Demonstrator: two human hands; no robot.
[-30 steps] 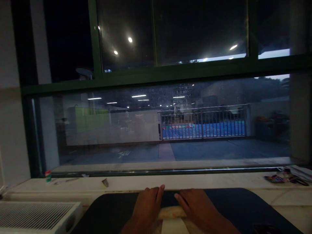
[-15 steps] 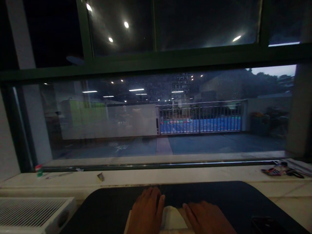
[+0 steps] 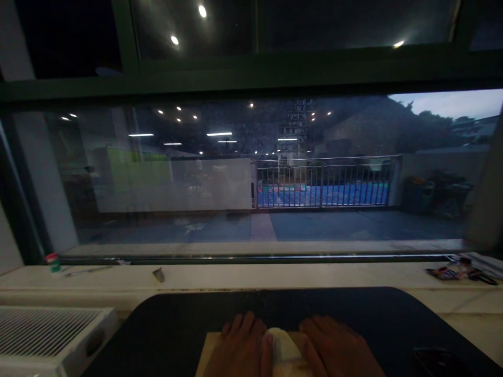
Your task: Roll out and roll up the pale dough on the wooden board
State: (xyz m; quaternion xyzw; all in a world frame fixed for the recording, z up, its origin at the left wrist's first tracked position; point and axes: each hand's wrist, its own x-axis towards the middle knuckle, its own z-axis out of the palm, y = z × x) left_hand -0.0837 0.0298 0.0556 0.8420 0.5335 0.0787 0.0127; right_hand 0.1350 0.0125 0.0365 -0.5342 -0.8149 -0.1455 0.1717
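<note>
Dark mat (image 3: 353,314), pale dough (image 3: 283,345) between flat open left hand (image 3: 241,348), right hand (image 3: 338,351).

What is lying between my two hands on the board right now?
In the head view, a pale lump that looks like dough sits between the left hand and the right hand, on the light board; both hands touch it.

mat (image 3: 353,314): dark, matt | board (image 3: 208,348): pale wood (likely) | dough (image 3: 283,348): smooth, pale

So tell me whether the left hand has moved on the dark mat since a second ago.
Yes. The left hand has drawn back from the far edge of the dark mat, toward the person.
</note>
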